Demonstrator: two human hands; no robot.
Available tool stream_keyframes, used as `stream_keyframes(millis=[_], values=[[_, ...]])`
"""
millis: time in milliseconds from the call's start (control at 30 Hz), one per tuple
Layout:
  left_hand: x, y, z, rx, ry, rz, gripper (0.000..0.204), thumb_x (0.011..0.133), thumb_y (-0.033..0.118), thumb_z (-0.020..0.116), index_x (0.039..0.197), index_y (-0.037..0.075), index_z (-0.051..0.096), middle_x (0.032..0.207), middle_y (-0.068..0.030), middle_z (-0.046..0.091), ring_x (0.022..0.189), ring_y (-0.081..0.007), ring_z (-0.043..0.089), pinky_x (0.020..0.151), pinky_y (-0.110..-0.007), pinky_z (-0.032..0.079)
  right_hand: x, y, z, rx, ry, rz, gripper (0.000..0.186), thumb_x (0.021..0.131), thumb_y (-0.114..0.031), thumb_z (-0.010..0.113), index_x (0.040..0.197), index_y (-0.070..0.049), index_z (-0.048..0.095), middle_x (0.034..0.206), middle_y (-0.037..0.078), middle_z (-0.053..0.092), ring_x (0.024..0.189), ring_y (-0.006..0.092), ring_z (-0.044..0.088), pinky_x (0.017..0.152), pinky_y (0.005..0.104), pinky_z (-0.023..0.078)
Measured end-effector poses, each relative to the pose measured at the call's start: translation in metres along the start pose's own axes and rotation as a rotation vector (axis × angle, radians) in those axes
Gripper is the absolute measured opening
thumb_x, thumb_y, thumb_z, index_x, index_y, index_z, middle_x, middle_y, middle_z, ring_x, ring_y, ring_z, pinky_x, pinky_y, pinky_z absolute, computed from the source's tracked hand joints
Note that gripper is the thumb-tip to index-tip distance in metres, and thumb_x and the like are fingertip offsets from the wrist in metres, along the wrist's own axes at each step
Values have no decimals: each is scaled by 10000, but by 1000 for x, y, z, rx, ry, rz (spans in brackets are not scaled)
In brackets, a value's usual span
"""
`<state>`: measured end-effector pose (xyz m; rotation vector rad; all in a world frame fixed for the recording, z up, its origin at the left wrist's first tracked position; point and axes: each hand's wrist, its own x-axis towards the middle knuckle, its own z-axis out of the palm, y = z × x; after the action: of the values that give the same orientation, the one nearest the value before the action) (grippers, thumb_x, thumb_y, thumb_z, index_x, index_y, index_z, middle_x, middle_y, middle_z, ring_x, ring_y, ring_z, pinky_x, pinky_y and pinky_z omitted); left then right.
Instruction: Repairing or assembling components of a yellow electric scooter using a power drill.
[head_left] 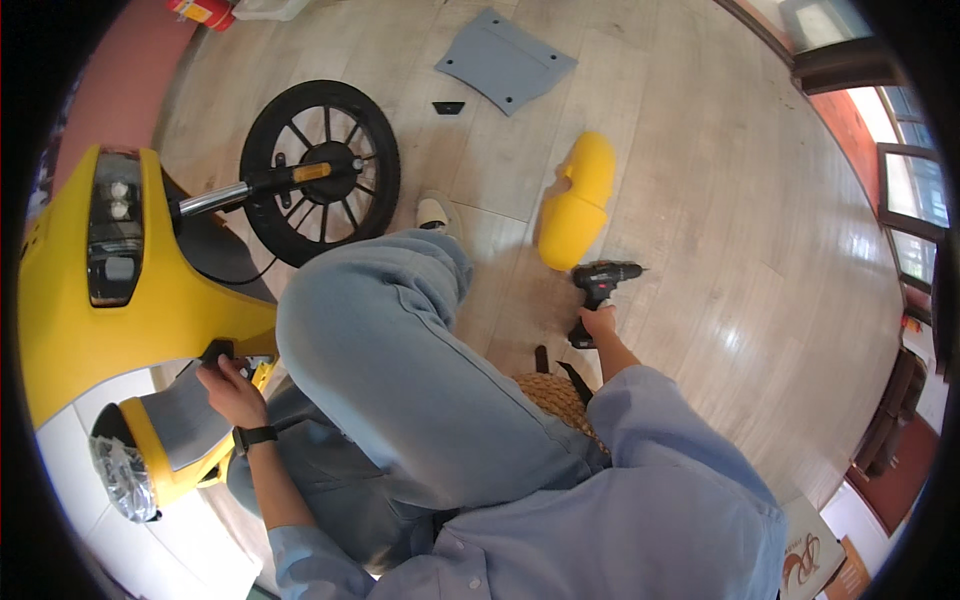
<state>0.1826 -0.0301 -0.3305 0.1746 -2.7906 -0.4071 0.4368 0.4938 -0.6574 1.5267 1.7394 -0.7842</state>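
Observation:
My right hand (600, 322) is wrapped round the grip of a black cordless drill (605, 272), held low over the floor with its bit pointing right. At the left, my left hand (236, 394), with a black watch on the wrist, pinches a small black part (216, 350) at the lower edge of a yellow scooter body (150, 345). Part of that black piece is hidden by the fingers. Just beyond the drill lies a curved yellow cover (576, 205), resembling a mudguard, on the floor.
The scooter's black front wheel (385, 170) stands ahead at the left. A grey panel (505, 62) and a small black piece (448, 107) lie farther off on the wooden floor. Beneath me is a woven seat (548, 392). A red fire extinguisher (205, 12) stands at the far left.

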Motion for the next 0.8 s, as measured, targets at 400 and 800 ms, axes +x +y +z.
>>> stream_keyframes(millis=[400,800], values=[[-3,6,-17,138,-96,8,156,957,237,613,988,86,586,787,-162,681,694,-373,670,575,-449,515,0,-30,-35,493,356,258,625,778,-397,742,1109,108,583,933,224,699,906,337,699,788,448,537],[6,-3,-4,16,9,150,205,938,303,606,920,111,538,707,-117,651,594,-347,638,508,-457,495,-167,-90,-162,329,813,-1103,575,836,-109,667,1373,-79,465,1003,135,688,890,266,661,826,369,502]])
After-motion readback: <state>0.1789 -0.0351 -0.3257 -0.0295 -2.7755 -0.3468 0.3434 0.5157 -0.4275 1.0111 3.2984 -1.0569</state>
